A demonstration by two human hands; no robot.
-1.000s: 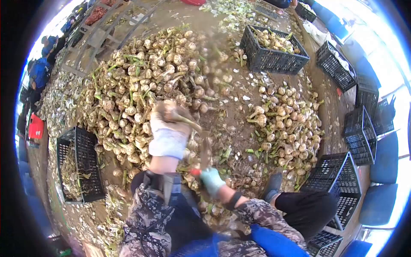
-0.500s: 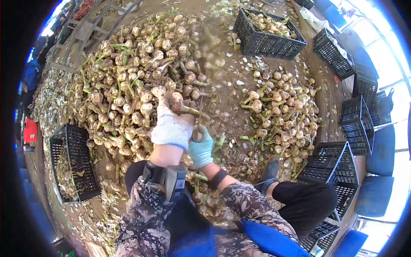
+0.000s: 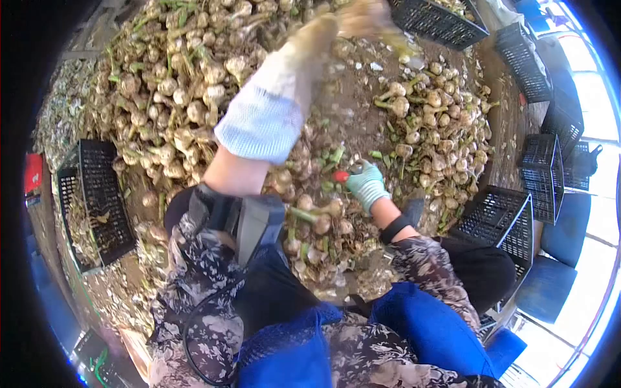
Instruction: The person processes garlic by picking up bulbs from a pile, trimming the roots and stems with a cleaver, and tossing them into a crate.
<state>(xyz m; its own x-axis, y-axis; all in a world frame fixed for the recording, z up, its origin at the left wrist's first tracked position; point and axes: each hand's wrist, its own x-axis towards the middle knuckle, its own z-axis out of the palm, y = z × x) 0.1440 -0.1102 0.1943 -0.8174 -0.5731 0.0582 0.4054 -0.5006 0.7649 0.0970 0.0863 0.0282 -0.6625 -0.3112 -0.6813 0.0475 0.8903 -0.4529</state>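
Observation:
My left hand point(image 3: 317, 40), in a white knit glove, is stretched far forward and smeared by motion. A tan blur lies at its fingers, and I cannot tell whether the hand grips it. Below that arm spreads a large heap of garlic bulbs point(image 3: 187, 84) with stems on. My right hand point(image 3: 367, 183), in a pale green glove, is closed round a tool with a red end point(image 3: 341, 176), low over the soil beside green stem scraps. A smaller pile of garlic bulbs point(image 3: 443, 139) lies to its right. Loose garlic point(image 3: 320, 223) lies between my legs.
A black crate point(image 3: 107, 200) with dry scraps stands at the left. Another crate point(image 3: 440, 22) stands beyond the smaller pile. Several more black crates line the right side, one point(image 3: 498, 220) near my right knee. Blue barrels point(image 3: 546, 284) stand behind them.
My left hand has swung forward and up from the garlic bulb it held before me, and is now blurred. My right hand has moved right and down, away from the left. The view has shifted.

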